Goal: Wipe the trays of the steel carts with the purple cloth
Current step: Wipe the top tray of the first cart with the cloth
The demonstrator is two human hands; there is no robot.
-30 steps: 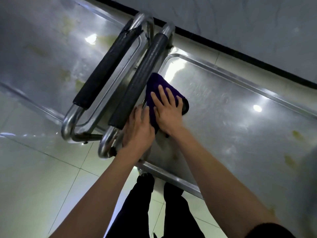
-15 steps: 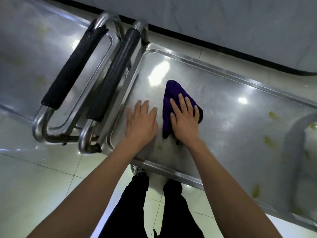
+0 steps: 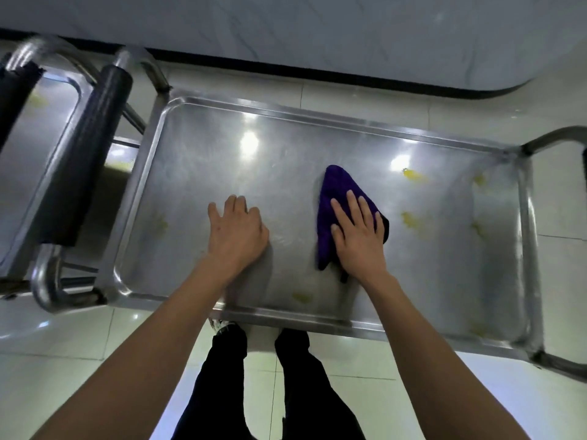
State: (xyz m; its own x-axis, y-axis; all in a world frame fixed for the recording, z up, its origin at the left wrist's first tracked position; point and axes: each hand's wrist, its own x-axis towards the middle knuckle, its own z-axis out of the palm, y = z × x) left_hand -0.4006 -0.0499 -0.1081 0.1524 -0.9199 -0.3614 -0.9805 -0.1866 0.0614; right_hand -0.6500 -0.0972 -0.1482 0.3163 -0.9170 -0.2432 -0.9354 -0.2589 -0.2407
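Note:
A steel cart tray (image 3: 286, 112) fills the middle of the head view. The purple cloth (image 3: 333, 198) lies folded on it, right of centre. My right hand (image 3: 359, 236) presses flat on the cloth with straight fingers. My left hand (image 3: 236, 233) rests flat on the bare tray to the left of the cloth. Yellow smears (image 3: 411, 219) dot the tray to the right of the cloth, and others lie near the front rim and the left side.
A black-padded handle (image 3: 85, 160) of this cart stands at the left, beside a second cart's handle (image 3: 16, 90) and tray (image 3: 35, 134). A bare steel handle (image 3: 559, 138) is at the right end. A wall with a dark baseboard (image 3: 317, 74) runs behind. My legs (image 3: 260, 376) stand at the front rim.
My right hand has slid the cloth to the right across the tray, away from the padded handles. My left hand has moved right too and stays flat on the tray.

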